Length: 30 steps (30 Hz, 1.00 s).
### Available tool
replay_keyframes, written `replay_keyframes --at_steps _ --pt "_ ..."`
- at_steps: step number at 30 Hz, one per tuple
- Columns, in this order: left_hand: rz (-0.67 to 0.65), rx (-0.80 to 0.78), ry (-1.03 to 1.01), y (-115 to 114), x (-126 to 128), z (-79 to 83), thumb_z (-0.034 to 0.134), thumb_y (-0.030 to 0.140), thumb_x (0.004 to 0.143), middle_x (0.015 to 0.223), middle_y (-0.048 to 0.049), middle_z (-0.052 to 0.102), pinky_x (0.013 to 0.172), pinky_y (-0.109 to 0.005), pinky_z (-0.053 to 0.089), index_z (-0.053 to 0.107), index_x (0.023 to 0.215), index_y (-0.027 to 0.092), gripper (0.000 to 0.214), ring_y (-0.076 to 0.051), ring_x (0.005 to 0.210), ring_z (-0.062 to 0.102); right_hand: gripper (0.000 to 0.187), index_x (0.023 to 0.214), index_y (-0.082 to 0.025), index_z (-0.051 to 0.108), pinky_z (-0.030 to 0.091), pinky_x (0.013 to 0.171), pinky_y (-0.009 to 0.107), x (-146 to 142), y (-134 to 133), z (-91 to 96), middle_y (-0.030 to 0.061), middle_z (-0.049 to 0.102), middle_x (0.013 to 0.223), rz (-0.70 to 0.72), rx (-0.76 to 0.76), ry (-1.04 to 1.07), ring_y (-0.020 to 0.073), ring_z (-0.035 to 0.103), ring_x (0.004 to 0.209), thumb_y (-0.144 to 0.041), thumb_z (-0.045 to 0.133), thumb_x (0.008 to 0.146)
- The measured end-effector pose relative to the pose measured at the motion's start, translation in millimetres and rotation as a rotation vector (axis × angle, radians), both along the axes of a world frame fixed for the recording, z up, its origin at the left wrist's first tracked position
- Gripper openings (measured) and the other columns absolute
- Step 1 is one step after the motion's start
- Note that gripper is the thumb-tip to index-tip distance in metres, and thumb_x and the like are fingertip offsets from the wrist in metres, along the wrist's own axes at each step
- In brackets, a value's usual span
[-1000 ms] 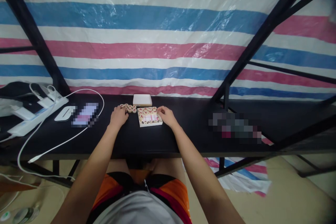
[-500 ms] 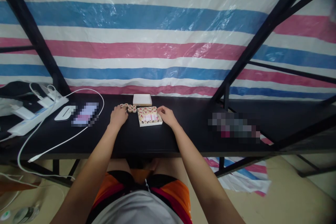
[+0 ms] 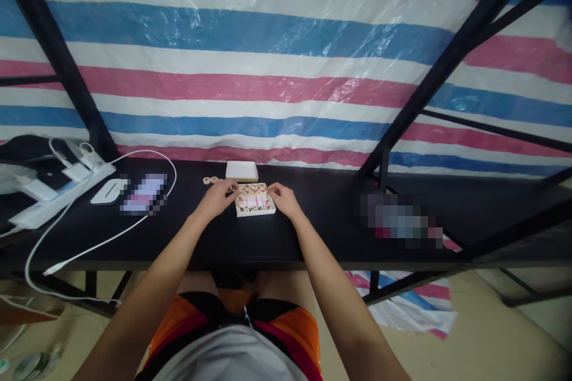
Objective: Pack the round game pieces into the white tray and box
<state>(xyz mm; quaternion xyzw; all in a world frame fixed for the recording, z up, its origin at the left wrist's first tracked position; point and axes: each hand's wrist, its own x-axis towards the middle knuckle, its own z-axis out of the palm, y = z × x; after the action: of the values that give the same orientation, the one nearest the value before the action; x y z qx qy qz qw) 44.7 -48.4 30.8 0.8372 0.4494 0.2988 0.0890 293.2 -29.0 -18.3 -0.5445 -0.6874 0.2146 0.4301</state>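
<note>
A small white box [image 3: 255,212] on the black desk holds round xiangqi pieces [image 3: 254,189] with red and dark characters, and a pink-and-white slip [image 3: 256,202] lies among them. My left hand [image 3: 218,197] is at the box's left edge, fingers curled over a piece that is mostly hidden. My right hand [image 3: 285,199] has its fingertips closed on the box's upper right corner. Left of the box, two loose xiangqi pieces [image 3: 210,180] lie on the desk; my left hand hides the spot beside them.
Behind the box lies its white lid [image 3: 242,170]. On the left are a phone [image 3: 144,193], a white device [image 3: 109,191], a power strip [image 3: 62,196] and a looping white cable [image 3: 89,250]. A blurred-out object [image 3: 402,218] lies to the right. Striped sheeting [image 3: 250,65] hangs behind the desk.
My left hand has moved right, from the loose pieces to the box's left edge. Fewer loose pieces show on the desk. My right hand stays at the box's right side.
</note>
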Motion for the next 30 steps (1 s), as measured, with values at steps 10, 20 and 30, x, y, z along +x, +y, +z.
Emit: replay_keyframes --at_steps 10,20,30 --pt "-0.194 0.037 0.135 10.1 22.5 -21.4 0.052 0.028 0.087 0.099 -0.0046 0.068 0.093 -0.036 0.039 0.068 0.092 0.022 0.018 -0.021 0.1 0.054 0.017 0.082 -0.02 0.064 0.043 0.068 0.026 0.0 1.1 -0.6 0.0001 0.067 0.075 0.0 -0.009 -0.001 0.015 0.059 0.07 -0.028 0.05 0.075" --pt "-0.202 0.066 0.067 13.5 25.6 -24.5 0.057 0.03 0.086 0.101 -0.0043 0.069 0.092 -0.033 0.041 0.07 0.095 0.021 0.018 -0.019 0.099 0.058 0.018 0.081 -0.02 0.065 0.044 0.069 0.026 -0.7 0.6 0.4 0.0009 0.067 0.075 0.002 -0.008 -0.003 0.0146 0.059 0.069 -0.029 0.051 0.075" --pt "-0.192 0.186 0.185 8.8 23.6 -25.2 0.053 0.033 0.089 0.095 -0.0071 0.064 0.089 -0.037 0.04 0.068 0.09 0.018 0.022 -0.021 0.094 0.055 0.018 0.082 -0.02 0.064 0.043 0.069 0.026 -0.1 0.6 -0.1 0.0004 0.067 0.075 0.006 -0.027 -0.001 0.0145 0.059 0.07 -0.03 0.051 0.075"
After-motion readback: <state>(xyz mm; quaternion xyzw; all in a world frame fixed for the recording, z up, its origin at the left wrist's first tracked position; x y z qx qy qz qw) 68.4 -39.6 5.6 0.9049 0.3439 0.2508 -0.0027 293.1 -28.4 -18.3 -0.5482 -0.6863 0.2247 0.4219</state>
